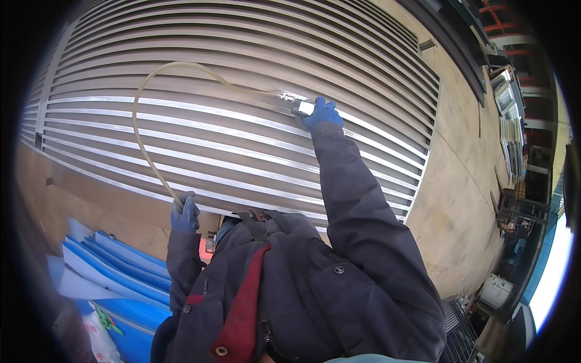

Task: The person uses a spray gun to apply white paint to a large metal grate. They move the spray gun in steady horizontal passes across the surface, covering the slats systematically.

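My right hand [325, 113], in a blue glove, reaches forward and closes over a small air sander [302, 107]. The tool rests on the slats of a large louvered metal panel [242, 45]. From its metal fitting a pale yellowish air hose [137, 115] loops out to the left and bends back toward me. Near the panel's close edge, my left hand [187, 214], gloved in blue too, grips that hose. Nearer slats look bright and shiny, while the farther ones are a duller grey-brown.
A tan board surface [460, 175] extends under and to the right of the panel. Blue and white sheets [115, 266] are piled at lower left. Farther right are a rack of stacked panes [509, 127], a white bucket [496, 290] and a dark metal grate [461, 330].
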A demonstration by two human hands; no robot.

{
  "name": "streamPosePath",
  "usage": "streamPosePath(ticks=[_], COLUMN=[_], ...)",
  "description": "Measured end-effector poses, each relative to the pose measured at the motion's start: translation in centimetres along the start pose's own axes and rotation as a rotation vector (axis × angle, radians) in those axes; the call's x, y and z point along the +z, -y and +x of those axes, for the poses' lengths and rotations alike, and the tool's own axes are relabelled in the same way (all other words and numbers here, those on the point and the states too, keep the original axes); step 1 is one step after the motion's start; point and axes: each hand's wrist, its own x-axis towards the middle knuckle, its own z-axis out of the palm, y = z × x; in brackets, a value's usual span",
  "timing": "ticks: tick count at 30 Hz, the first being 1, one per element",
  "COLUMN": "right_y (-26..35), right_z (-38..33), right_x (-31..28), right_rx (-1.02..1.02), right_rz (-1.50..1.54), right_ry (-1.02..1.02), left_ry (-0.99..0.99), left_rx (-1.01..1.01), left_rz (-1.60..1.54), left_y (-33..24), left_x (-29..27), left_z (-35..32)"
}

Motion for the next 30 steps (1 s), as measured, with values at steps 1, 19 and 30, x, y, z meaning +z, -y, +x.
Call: streamPosePath(ticks=[1, 19, 30], right_y=[-2.2, -12.8, -1.8], right_z=[-0.1, -3.2, -4.3], right_x=[0.1, 1.8, 1.5], right_rx=[0.037, 0.192, 0.049], right_rz=[-0.004, 0.060, 0.095], right_ry=[-0.008, -0.035, 0.024], left_ry=[0.023, 0.118, 0.057], left_rx=[0.012, -0.014, -0.050], left_rz=[0.002, 0.040, 0.015], left_y=[0.1, -0.1, 0.1], left_x=[0.7, 5.6, 3.7], left_z=[0.1, -1.3, -0.7])
